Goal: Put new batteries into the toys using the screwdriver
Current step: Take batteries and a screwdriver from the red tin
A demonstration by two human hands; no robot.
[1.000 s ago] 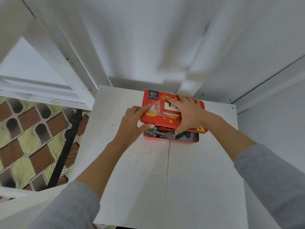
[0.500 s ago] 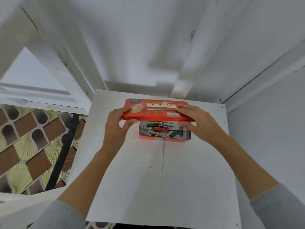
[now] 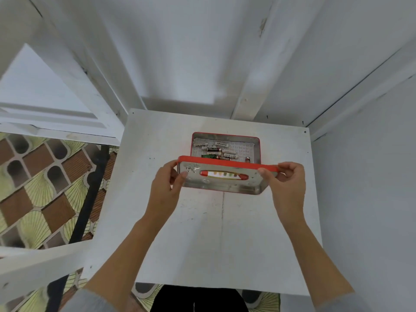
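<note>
Head view: both hands [image 3: 165,190] [image 3: 287,185] pinch lid [image 3: 225,179] edges.

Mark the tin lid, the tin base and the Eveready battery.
tin lid [image 3: 225,184]: head view, shiny underside.
tin base [image 3: 257,145]: head view, right wall.
Eveready battery [image 3: 221,158]: head view, its label.

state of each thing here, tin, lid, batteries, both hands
tin: open, resting on the table
lid: off, inside facing the camera
batteries: loose in the tin
left hand: grips the lid's left end
right hand: grips the lid's right end
</note>
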